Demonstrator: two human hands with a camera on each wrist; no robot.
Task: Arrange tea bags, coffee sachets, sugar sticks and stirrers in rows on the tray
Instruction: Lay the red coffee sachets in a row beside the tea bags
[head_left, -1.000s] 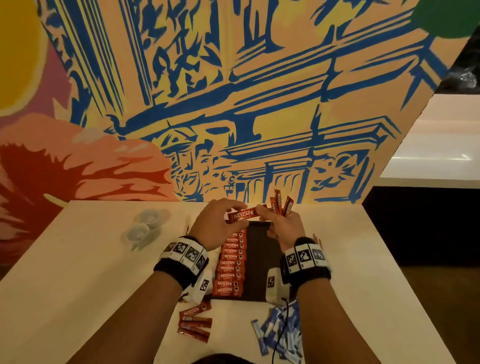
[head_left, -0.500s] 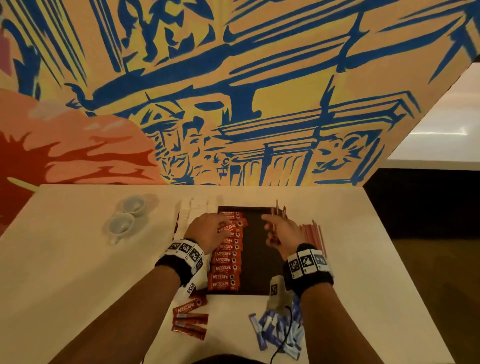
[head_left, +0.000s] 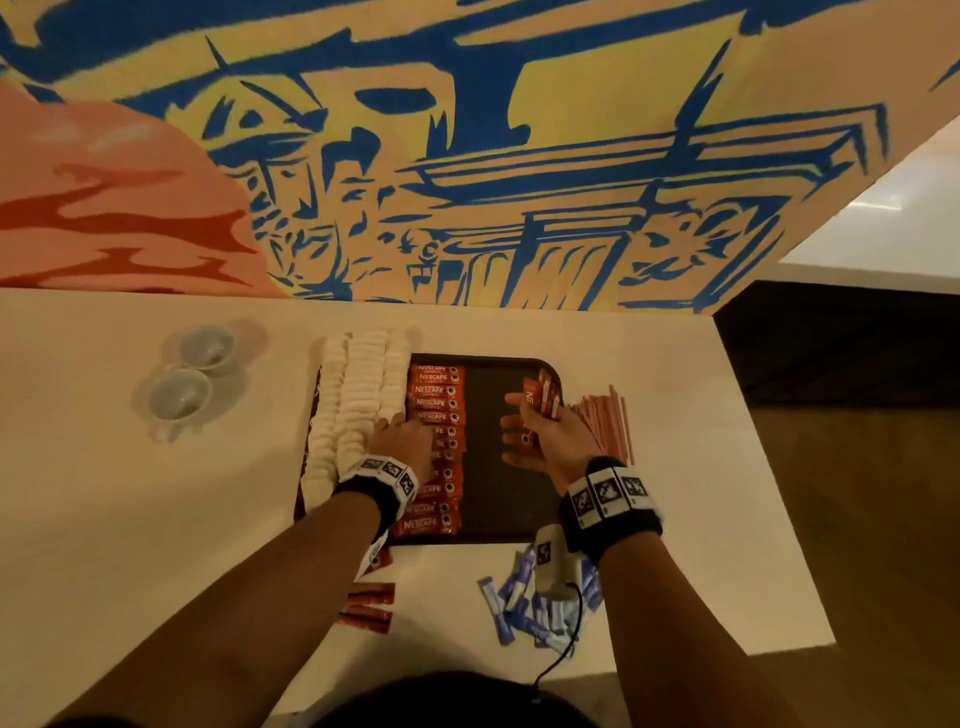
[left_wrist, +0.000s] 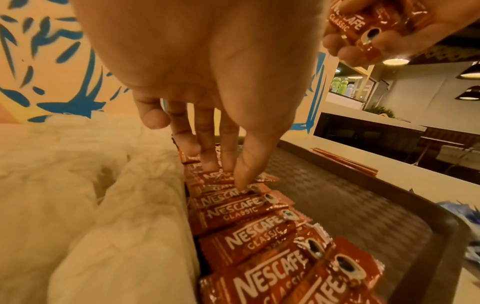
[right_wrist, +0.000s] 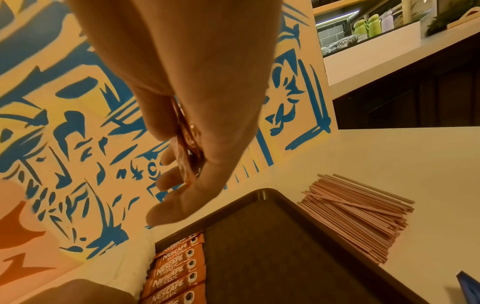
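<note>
Coffee sachets (head_left: 435, 447) line the tray (head_left: 511, 519) beside white tea bags (head_left: 358, 400). My left hand (left_wrist: 197, 86) presses straight fingertips onto that row; my right hand (right_wrist: 192, 123) pinches a few spare sachets (right_wrist: 185, 139) above the tray, stirrers (right_wrist: 363, 216) lying right.

A dark tray (head_left: 511, 527) lies flat on the table. White tea bags (head_left: 358, 395) fill its left side in rows; beside them runs a column of red coffee sachets (head_left: 435, 389) (overlapping like shingles). Pink stirrers (head_left: 605, 421) are heaped just right of the tray, blue sugar sticks (head_left: 524, 608) scattered near its front edge.
</note>
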